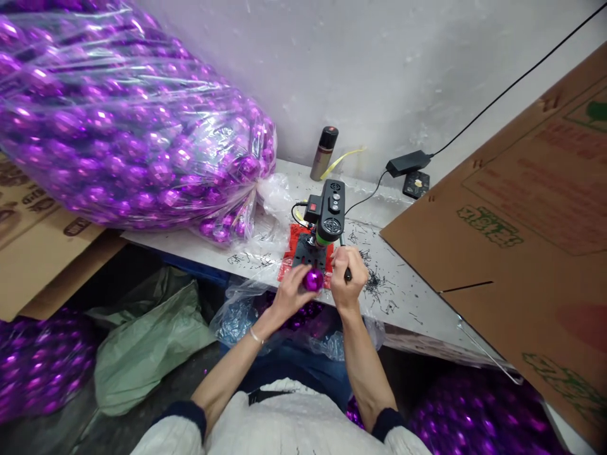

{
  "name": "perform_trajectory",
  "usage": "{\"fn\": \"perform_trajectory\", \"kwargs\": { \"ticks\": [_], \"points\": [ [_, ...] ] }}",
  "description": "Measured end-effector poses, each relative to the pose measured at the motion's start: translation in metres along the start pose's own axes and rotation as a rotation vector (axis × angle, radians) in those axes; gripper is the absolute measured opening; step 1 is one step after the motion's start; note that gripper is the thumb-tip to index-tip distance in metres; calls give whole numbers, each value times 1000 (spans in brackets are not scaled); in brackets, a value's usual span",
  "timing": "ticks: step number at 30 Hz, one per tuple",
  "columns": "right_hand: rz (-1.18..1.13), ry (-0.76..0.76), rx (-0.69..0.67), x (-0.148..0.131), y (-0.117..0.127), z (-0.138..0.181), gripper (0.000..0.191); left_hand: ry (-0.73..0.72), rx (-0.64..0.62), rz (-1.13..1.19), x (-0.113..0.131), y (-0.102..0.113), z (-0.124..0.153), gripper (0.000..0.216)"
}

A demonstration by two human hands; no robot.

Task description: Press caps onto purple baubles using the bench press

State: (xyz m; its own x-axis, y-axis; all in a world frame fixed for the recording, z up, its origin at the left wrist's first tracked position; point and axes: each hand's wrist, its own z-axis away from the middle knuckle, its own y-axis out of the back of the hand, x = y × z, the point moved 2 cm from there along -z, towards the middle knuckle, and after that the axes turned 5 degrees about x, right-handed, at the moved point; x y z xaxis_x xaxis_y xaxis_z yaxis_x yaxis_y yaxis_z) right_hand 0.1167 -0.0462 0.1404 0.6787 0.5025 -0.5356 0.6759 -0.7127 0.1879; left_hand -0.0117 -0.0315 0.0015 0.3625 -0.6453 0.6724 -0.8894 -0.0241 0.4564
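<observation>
My left hand [290,294] holds a shiny purple bauble [313,279] between thumb and fingers, just in front of a small black bench machine [332,212]. The machine has round vents, knobs and a red switch, and its slotted base stands on a red mat [286,265]. To the right of the base, my right hand [349,275] is wrapped round a black lever handle [348,274]; most of the handle is hidden by the fingers.
A big clear bag of purple baubles [142,145] lies at the left. Behind the machine stand a spray can [325,153] and a power adapter [408,162]. Cardboard boxes [521,240] flank the right side. Black scraps litter the white table [403,297]. An open plastic bag [237,313] hangs below its edge.
</observation>
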Motion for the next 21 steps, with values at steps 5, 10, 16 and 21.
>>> {"fn": "perform_trajectory", "kwargs": {
  "ticks": [5,10,16,21],
  "points": [
    [9,33,18,4,-3,11,26,-96,-219,-121,13,-5,70,72],
    [20,39,5,6,-3,17,25,-93,-37,-45,3,-3,43,40],
    [11,36,20,6,-3,19,25,303,65,-380,-60,47,-110,33],
    [2,48,11,10,-4,23,25,546,-90,-596,-113,73,-177,64]
  ]
}}
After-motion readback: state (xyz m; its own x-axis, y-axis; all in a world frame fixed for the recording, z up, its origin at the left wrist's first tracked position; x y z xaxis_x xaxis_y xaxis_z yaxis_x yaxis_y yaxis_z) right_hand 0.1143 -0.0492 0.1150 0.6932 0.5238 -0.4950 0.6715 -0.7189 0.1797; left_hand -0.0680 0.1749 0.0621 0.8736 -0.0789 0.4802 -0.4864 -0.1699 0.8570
